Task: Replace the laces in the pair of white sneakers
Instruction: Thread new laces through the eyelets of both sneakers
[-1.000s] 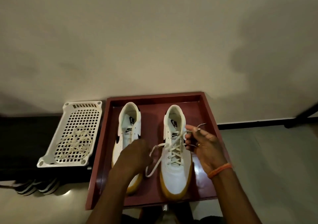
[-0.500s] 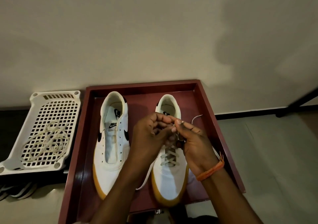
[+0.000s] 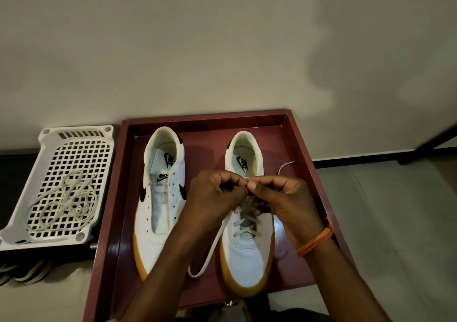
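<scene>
Maroon tray (image 3: pixel 306 198): hands' grip hides right sneaker (image 3: pixel 247 255) top eyelets

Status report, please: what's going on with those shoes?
Both hands, left and right, pinching lace over right sneaker. Left sneaker unlaced. Nothing in the way.

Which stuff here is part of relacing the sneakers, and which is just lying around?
Part of the job:
laced sneaker
unlaced sneaker
lace, pinched by left hand and right hand
loose laces in white basket
red tray

Lying about:
striped shoes
</scene>
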